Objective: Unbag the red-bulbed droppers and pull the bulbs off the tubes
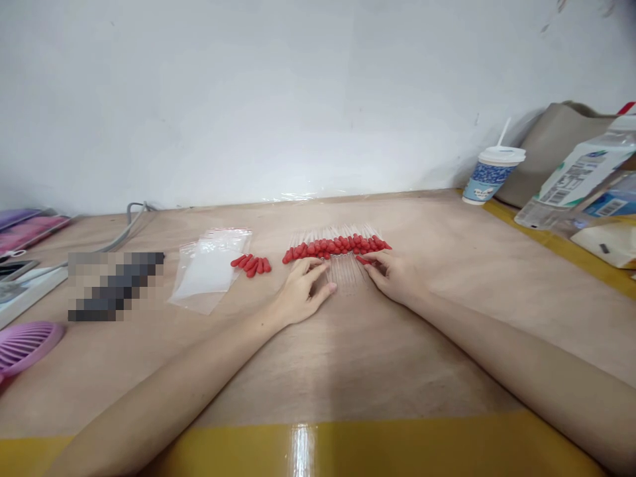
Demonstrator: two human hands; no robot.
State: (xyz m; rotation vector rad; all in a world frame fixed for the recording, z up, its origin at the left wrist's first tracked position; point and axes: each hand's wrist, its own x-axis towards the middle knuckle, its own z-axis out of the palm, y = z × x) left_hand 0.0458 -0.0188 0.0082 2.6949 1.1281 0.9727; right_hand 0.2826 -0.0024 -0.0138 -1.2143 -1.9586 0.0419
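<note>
A row of droppers with red rubber bulbs [330, 246] lies on the table, their thin clear stems pointing away toward the wall. Just in front of it are several clear glass tubes [342, 271] side by side. My left hand [305, 291] rests at the left of these tubes, thumb and fingers apart, the fingertips close to the nearest bulbs. On the other side, my right hand [392, 273] pinches a red rubber bulb [363, 260] at the tubes' right edge. Whether a tube is joined to that bulb I cannot tell. Several loose red bulbs [252, 265] lie to the left.
Clear zip bags [211, 268] lie left of the loose bulbs, near a blurred dark object [116, 288]. A pink fan [30, 346] sits at the left edge. Far right stand a paper cup [491, 175], a plastic bottle [581, 172] and a grey bag [539, 149].
</note>
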